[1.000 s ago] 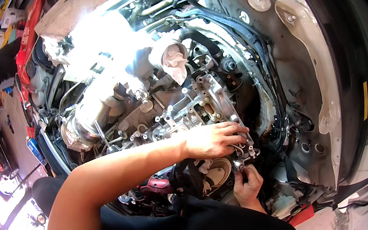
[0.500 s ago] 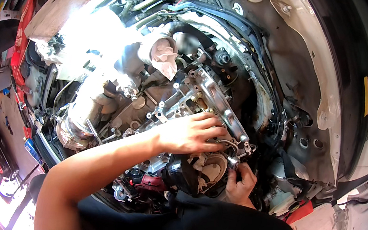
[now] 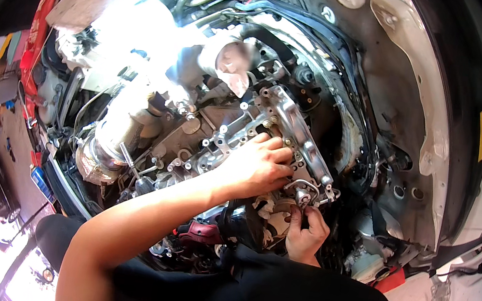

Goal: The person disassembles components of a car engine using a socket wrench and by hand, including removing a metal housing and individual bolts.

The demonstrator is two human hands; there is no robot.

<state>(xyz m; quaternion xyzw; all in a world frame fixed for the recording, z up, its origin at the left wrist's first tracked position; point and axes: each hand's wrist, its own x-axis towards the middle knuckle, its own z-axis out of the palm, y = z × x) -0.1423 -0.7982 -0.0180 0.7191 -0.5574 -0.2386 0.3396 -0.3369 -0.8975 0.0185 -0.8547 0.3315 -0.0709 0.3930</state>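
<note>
A partly stripped car engine (image 3: 217,141) lies in front of me, its bare metal castings showing. My left hand (image 3: 263,166) rests on top of it, fingers curled down beside a long shiny metal rail (image 3: 302,131); the fingertips are hidden, so what they grip cannot be made out. At the engine's near right corner, my right hand (image 3: 307,235) pinches a small silver metal fitting (image 3: 304,197) between thumb and fingers. A thin curved metal pipe (image 3: 304,184) runs beside this fitting. Below my left wrist sits a black rounded part (image 3: 243,225).
A duct opening stuffed with pale cloth (image 3: 233,60) stands beyond the engine, near a glaring light (image 3: 140,32). A silver canister-like part (image 3: 117,133) is to the left. Hoses and cables (image 3: 350,73) run along the right. My dark-clothed leg (image 3: 307,295) lies close below.
My left hand's fingers have curled in more tightly on the engine. The right hand has shifted slightly left and up, along with the fitting. The whole view has moved a little.
</note>
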